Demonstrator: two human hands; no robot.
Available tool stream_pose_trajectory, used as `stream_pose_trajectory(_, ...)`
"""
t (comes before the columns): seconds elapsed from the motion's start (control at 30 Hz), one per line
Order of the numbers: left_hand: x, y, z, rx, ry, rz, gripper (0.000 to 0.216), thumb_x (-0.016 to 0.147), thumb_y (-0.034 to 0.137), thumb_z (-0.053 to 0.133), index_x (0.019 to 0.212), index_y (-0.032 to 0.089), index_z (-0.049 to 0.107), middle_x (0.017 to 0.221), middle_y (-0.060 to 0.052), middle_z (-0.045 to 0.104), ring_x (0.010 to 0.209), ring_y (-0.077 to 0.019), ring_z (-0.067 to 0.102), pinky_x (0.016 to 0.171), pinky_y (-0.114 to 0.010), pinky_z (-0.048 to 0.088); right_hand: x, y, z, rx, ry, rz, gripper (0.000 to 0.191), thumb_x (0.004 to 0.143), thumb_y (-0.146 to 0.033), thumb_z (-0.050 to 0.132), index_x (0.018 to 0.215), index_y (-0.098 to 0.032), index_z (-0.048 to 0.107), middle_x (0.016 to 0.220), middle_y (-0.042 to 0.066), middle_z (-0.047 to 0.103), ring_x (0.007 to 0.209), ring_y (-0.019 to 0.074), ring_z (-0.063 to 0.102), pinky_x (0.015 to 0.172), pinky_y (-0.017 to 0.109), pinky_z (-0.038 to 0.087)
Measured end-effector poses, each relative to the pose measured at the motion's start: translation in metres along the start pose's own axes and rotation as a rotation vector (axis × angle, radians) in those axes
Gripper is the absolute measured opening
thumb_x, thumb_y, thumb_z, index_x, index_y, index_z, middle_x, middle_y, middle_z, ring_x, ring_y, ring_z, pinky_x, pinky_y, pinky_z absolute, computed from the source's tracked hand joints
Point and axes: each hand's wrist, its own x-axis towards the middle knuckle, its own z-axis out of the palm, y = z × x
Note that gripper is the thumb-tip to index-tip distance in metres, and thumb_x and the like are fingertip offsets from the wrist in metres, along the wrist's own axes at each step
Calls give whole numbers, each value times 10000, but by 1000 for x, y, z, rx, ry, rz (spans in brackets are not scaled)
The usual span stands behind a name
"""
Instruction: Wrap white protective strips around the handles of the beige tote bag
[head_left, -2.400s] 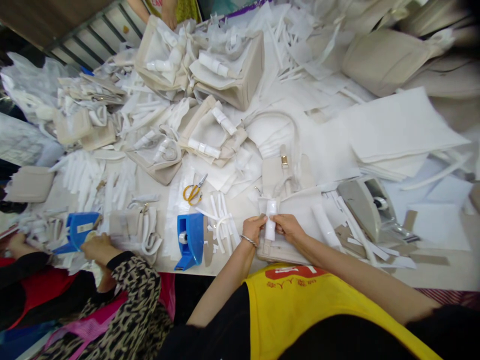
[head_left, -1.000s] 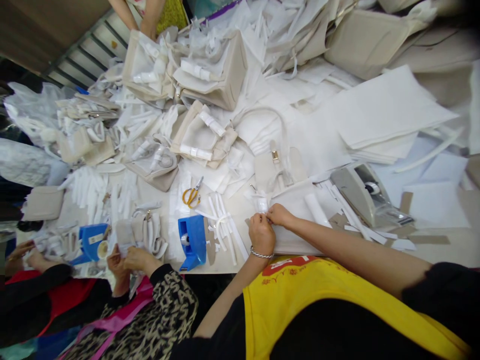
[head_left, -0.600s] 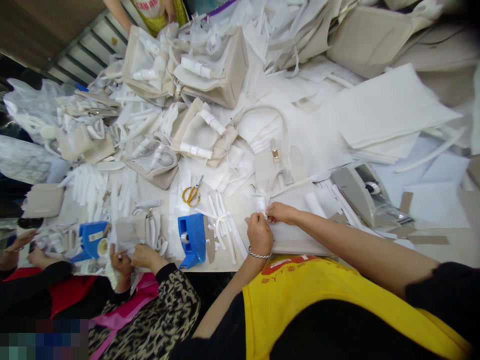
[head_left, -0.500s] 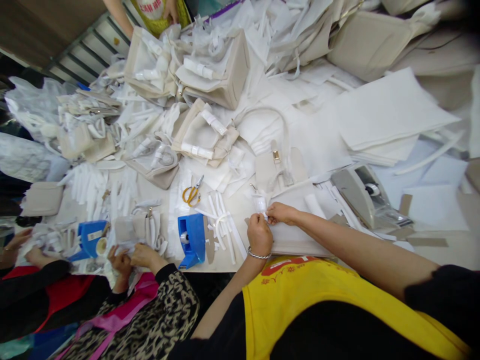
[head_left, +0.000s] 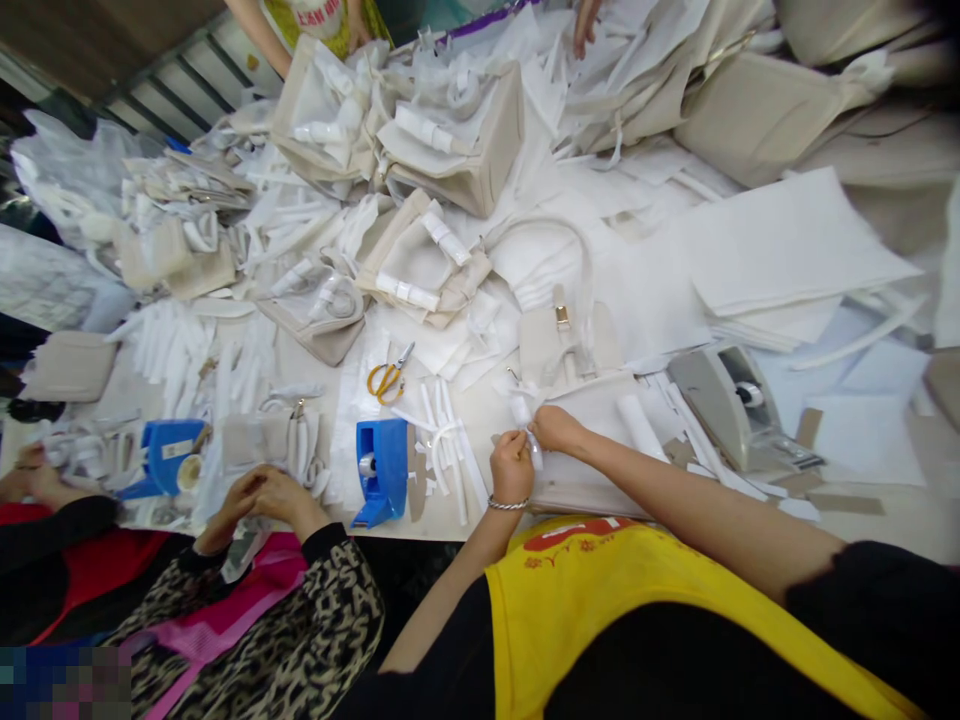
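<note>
Close to the table's front edge, my left hand (head_left: 512, 468), with a bracelet at its wrist, is closed in a pinch. My right hand (head_left: 559, 430) pinches right beside it. Between them is a strap end wrapped in white and clear film (head_left: 521, 408), with a small metal hook above it. A shiny piece of film sticks out below the fingers. Just beyond lies a beige handbag (head_left: 536, 345) with a gold clasp and an arched handle (head_left: 574, 235). The fingertips partly hide the wrapped strap.
Left of my hands are a blue tape dispenser (head_left: 382, 470), yellow-handled scissors (head_left: 388, 378) and white strips (head_left: 442, 440). A grey tape dispenser (head_left: 739, 405) stands to the right, below white sheets (head_left: 802, 240). Beige bags (head_left: 491, 140) crowd the back. Co-workers' hands (head_left: 270, 495) are at the left.
My hands have shifted slightly at the wrapped strap, and film now shows below my fingers. A co-worker's hands at the left have come together. Another person's hand appears at the back.
</note>
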Motion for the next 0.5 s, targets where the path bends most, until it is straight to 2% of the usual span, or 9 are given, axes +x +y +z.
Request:
stream_pose_trajectory(0.2, 0, 3, -4, 44, -93, 77, 229, 742, 92, 384, 834, 148, 586, 855, -50, 563, 813, -116, 517, 747, -263, 448, 3, 1, 0, -81, -24, 13, 274, 768, -250, 437, 830, -47, 610, 844, 202, 612, 814, 250, 574, 662, 282, 427)
stream_pose_trajectory(0.37, -6, 9, -4, 319, -212, 183, 263, 764, 71, 295, 843, 113, 542, 832, -81, 515, 798, -149, 481, 745, -303, 433, -2, 2, 1, -93, -75, -89, 253, 805, -206, 413, 780, -44, 605, 877, 206, 595, 886, 248, 543, 763, 323, 409)
stream_pose_trajectory(0.43, -11, 18, -5, 403, -221, 221, 274, 738, 38, 296, 856, 108, 533, 838, -89, 511, 805, -167, 472, 749, -324, 428, -11, -3, -9, -81, -78, -135, 229, 818, -222, 421, 799, -68, 590, 878, 147, 596, 870, 206, 541, 786, 347, 415)
stream_pose_trajectory(0.5, -14, 33, -8, 362, -144, 229, 273, 720, 24, 319, 832, 133, 544, 822, -73, 521, 792, -164, 479, 744, -317, 432, -26, -11, -29, -62, -24, -180, 217, 818, -283, 445, 874, -109, 561, 918, 80, 575, 852, 161, 532, 780, 353, 435)
